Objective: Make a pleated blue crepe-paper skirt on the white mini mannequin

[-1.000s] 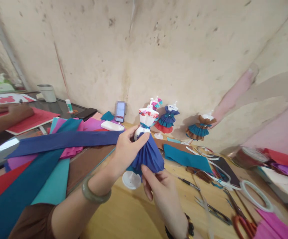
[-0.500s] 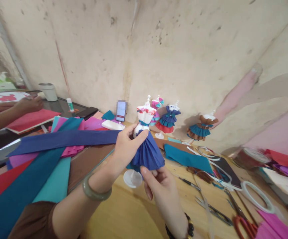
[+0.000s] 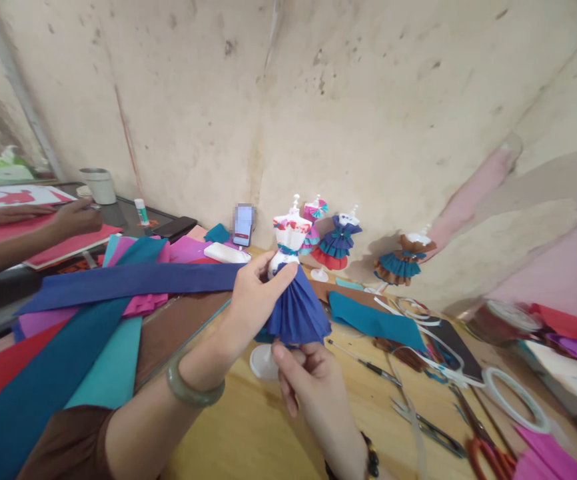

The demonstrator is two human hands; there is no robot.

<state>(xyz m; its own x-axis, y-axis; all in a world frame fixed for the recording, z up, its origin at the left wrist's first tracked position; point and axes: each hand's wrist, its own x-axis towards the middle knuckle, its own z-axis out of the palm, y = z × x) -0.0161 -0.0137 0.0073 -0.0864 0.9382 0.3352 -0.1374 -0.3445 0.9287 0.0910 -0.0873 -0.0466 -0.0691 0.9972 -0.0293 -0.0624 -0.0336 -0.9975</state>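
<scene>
stained and peeling, a pale wall (image 3: 183,120) rises behind a wooden table (image 3: 218,427), and a small white mannequin (image 3: 292,232) is near the middle of the view, just in front of the person. the left hand (image 3: 256,293) is wrapped around its waist, thumb laid over the gathered top of a pleated blue skirt (image 3: 301,313). the right hand (image 3: 311,380) is half curled at the skirt's lower edge; whether its fingers pinch the edge cannot be told. the mannequin's round white stand (image 3: 263,362) shows at seven o'clock from its waist. taking that waist as the centre, a mannequin in blue, teal and red (image 3: 337,241) is at two o'clock, one in brown and teal (image 3: 404,259) at three, and a phone (image 3: 242,225) leans at ten. long blue strip (image 3: 133,283) lies at nine, over a teal strip (image 3: 53,373) reaching toward eight. at four are a short teal piece (image 3: 376,320), a roll of tape (image 3: 491,398) and red-handled scissors (image 3: 488,457). another person's hand (image 3: 76,220) is at nine, near red sheets (image 3: 76,243).
</scene>
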